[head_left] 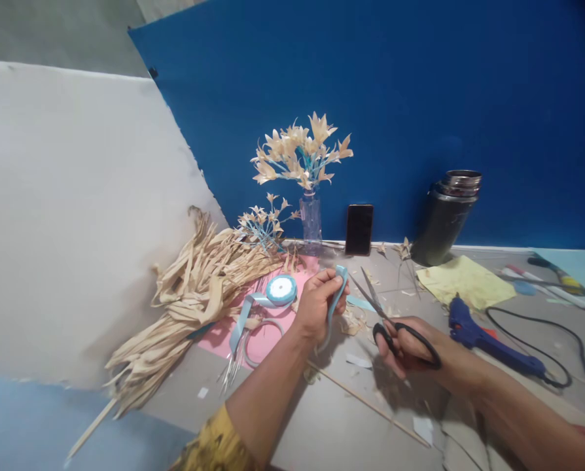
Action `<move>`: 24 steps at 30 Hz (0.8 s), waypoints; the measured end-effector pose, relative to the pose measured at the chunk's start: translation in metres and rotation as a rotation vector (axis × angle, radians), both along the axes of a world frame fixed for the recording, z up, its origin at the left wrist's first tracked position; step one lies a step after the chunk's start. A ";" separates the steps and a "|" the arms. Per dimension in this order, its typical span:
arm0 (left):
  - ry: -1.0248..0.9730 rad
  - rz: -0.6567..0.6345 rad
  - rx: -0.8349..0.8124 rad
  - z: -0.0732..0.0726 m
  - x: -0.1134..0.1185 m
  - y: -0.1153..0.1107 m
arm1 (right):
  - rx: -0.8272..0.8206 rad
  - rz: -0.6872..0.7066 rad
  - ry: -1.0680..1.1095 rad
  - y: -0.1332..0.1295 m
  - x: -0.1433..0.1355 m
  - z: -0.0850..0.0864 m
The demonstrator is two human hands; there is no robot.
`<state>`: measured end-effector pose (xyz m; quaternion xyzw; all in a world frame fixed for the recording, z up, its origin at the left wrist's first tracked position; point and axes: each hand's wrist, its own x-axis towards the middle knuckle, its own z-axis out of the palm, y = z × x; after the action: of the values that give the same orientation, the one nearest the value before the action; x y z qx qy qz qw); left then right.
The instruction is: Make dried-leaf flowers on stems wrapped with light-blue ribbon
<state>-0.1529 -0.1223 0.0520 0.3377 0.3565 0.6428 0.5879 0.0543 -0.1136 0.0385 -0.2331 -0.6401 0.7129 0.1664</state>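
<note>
A strip of light blue ribbon [338, 304] is pinched between the thumb and fingers of my left hand [318, 304], its loose end hanging down. My right hand [410, 347] has its fingers through the black handles of a pair of scissors [378, 307]. The scissor blades are parted and point up toward the ribbon, a little apart from it. Left of my left hand, a spool of blue ribbon [281, 290] rests on a pink sheet [267, 337], with a length of ribbon trailing off it.
Dried husk strips [189, 294] are heaped at the left. Husk flowers [302, 154] stand in a clear bottle [311, 219] at the back, near a phone [359, 229] and a dark flask [444, 219]. On the right lie a blue glue gun [489, 340] with its cord and yellow paper [464, 281]. A thin stick [371, 405] lies in front.
</note>
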 end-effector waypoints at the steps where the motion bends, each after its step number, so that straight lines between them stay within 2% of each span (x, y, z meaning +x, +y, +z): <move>1: 0.013 0.002 -0.003 0.000 0.001 0.000 | -0.002 -0.001 0.006 -0.001 0.000 0.001; 7: 0.057 0.035 0.009 -0.003 0.000 0.002 | -0.014 0.012 0.017 -0.002 -0.002 0.009; 14: 0.225 0.060 0.056 -0.008 0.003 0.000 | -0.053 0.012 0.045 0.002 -0.002 -0.007; 17: 0.326 0.023 0.102 -0.007 0.006 -0.003 | -0.061 -0.039 0.098 0.001 -0.002 -0.008; 20: 0.374 -0.066 0.135 -0.006 0.006 -0.002 | -0.211 -0.144 0.176 -0.002 -0.001 -0.002; 24: 0.329 -0.172 0.114 -0.006 0.002 0.000 | -0.426 -0.220 0.223 -0.006 -0.002 0.008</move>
<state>-0.1511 -0.1226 0.0458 0.5003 0.3806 0.5455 0.5543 0.0523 -0.1199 0.0460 -0.2510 -0.4239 0.8306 0.2598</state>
